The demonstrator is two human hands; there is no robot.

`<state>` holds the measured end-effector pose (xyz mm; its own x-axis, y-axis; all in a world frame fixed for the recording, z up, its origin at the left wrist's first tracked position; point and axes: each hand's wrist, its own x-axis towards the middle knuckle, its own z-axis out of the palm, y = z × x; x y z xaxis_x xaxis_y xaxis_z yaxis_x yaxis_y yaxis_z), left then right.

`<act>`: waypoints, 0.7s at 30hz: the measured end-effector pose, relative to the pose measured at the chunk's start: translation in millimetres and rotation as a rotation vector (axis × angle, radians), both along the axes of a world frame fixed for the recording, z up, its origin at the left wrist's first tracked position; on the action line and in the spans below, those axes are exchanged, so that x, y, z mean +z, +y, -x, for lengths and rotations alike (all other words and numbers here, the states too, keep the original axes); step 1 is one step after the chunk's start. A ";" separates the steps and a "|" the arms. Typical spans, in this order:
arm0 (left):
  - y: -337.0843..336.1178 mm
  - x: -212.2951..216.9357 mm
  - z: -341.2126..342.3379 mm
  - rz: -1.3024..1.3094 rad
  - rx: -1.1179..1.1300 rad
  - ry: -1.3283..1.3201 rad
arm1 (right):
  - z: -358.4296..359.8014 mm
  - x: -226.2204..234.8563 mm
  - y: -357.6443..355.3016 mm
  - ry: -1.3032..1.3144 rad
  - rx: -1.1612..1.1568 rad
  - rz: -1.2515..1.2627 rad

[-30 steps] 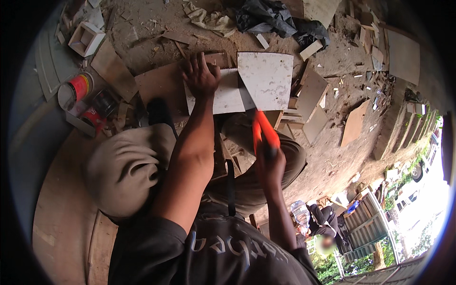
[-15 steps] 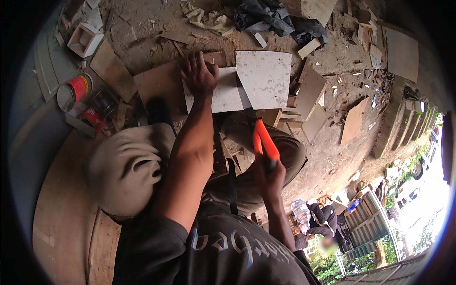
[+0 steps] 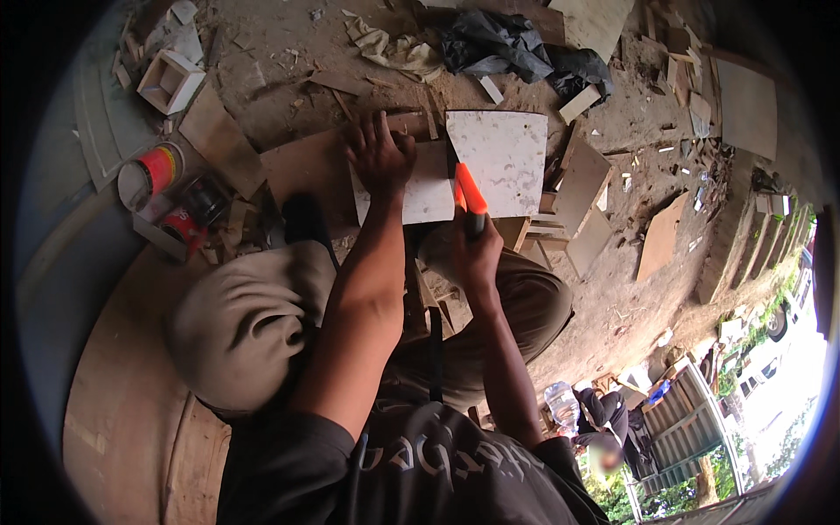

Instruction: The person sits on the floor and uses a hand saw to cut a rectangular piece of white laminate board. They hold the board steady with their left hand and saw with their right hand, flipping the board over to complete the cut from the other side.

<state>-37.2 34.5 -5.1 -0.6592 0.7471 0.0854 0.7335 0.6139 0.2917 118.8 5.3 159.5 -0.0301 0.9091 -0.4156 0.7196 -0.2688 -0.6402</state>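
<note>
My right hand [image 3: 477,254] is closed around the orange-and-black handle of a handsaw [image 3: 471,191]. The handle is over the white board, at the slanted line between its left part [image 3: 429,182] and its right part [image 3: 509,164]. Most of the blade is hidden from view. My left hand [image 3: 382,157] lies on the left part with fingers stretched forward, holding nothing. Beside it, a brown board [image 3: 302,172] extends to the left. Whether the two white parts are still joined, I cannot tell.
Wood offcuts [image 3: 586,179] and a stool-like wooden frame lie to the right. Cans [image 3: 162,169] and an open wooden box [image 3: 171,81] are at the left. Black plastic [image 3: 494,44] and a beige cloth [image 3: 398,51] lie ahead. Another person [image 3: 604,416] is at the lower right.
My right hand has pushed the saw forward, so its handle is now above the board and less blade shows. My left hand remains on the white board. The whole view has shifted slightly.
</note>
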 end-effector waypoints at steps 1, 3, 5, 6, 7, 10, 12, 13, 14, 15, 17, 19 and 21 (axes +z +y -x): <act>-2.4 0.2 -0.9 0.023 -0.003 -0.002 | 4.4 -0.2 -0.1 -0.011 -0.003 0.009; -6.4 -0.1 -1.9 0.040 0.007 -0.013 | 4.6 8.9 -3.3 -0.016 -0.004 0.050; -4.7 -8.7 -3.4 0.014 0.020 -0.038 | -7.4 35.6 -16.4 -0.010 -0.015 0.099; -6.5 -9.2 -1.9 -0.009 0.010 -0.006 | -15.0 53.9 -23.2 -0.003 -0.042 0.136; -9.2 -9.5 -2.6 0.011 0.002 0.020 | -27.6 81.0 -38.6 0.006 -0.076 0.190; -5.3 -7.2 2.9 0.055 -0.010 0.076 | -54.7 165.9 -72.4 -0.129 -0.095 0.322; -0.6 1.3 0.0 0.072 -0.029 0.054 | -54.4 225.2 -85.8 -0.158 -0.196 0.398; -1.9 1.1 0.6 0.083 -0.014 0.037 | -53.1 245.9 -83.3 -0.140 -0.239 0.396; -1.2 -0.9 0.4 0.093 -0.002 0.018 | -56.3 252.7 -80.7 -0.170 -0.188 0.389; -3.0 -2.5 0.2 0.103 0.012 -0.001 | -59.9 257.7 -78.6 -0.199 -0.135 0.382; -3.1 -1.0 4.8 0.086 -0.031 0.050 | -58.7 256.4 -79.3 -0.224 -0.222 0.373; -3.3 2.8 1.9 0.118 -0.042 0.059 | -64.4 257.6 -71.6 -0.034 -0.250 0.367; 1.7 5.3 -0.4 0.070 -0.039 0.034 | -53.1 261.4 -55.7 -0.069 -0.165 0.447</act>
<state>-36.8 36.3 0.2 -0.6268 0.7773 0.0536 0.7662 0.6025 0.2236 171.9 -50.3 420.9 0.1412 0.6310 -0.7628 0.6810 -0.6212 -0.3878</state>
